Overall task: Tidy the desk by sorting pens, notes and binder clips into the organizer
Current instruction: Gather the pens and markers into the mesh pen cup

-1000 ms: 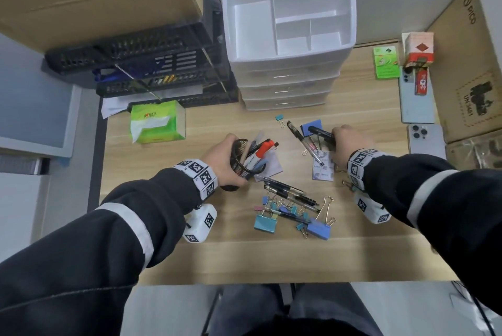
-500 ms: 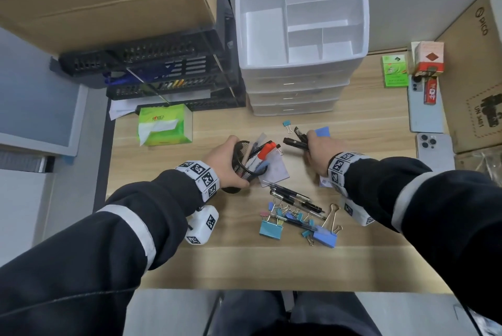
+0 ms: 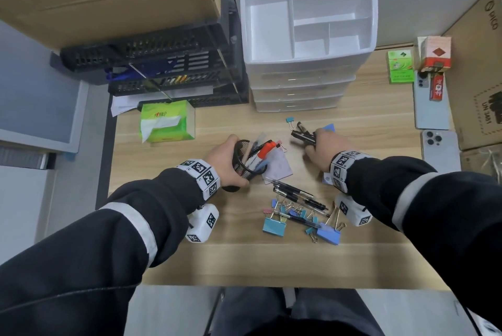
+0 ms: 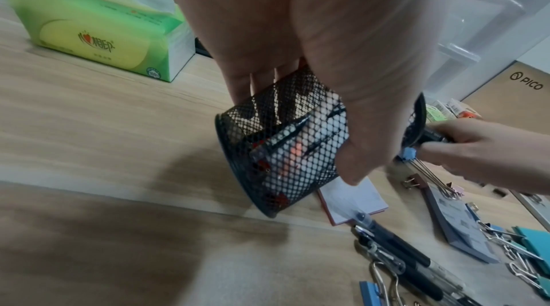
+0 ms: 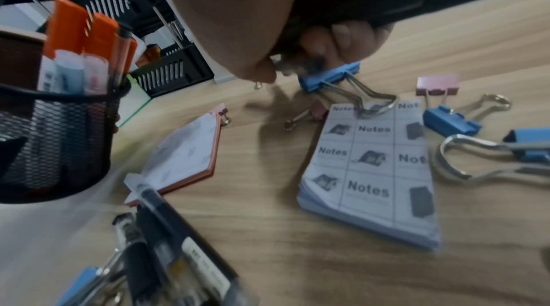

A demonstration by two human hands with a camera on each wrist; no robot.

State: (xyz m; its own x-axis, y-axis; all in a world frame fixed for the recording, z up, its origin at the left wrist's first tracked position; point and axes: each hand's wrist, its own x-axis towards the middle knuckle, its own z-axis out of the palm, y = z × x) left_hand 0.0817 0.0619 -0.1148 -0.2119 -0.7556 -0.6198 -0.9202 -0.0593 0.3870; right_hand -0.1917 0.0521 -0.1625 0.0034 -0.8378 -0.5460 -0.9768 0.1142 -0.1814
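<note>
From the head view, farthest left of what matters is my left hand [image 3: 226, 163], fingers curled around a black mesh pen cup [image 3: 245, 163]. I hold the cup tilted, its mouth pointing up and to the right, toward the other hand. The markers [image 3: 262, 151] inside (orange caps, white barrels) lean the same way, their long axes running from lower left to upper right. The left wrist view shows my thumb [image 4: 384, 108] pressed across the mesh wall with the cup's base lifted off the desk [image 3: 173, 254].

Just right of the cup a pink-edged notepad [image 3: 278, 165] lies flat, partly under the cup's rim. Below it, between my two wrists, loose black pens [image 3: 294, 195] lie diagonally, tips toward the lower right, over a heap of blue and teal binder clips [image 3: 301, 223].

Further right, my right hand [image 3: 324, 149] is closed on a bundle of dark pens [image 3: 303, 135]; they stick out leftward past my knuckles, roughly level, pointing at the cup. How many there are I cannot tell. In the right wrist view a printed "Notes" pad [image 5: 375, 170] lies under that hand with a blue clip [image 5: 330, 78] just beside my fingertips [image 5: 342, 35].

The white organizer [image 3: 308, 17] stands at the back edge, well apart from both hands, its top compartments bare.
</note>
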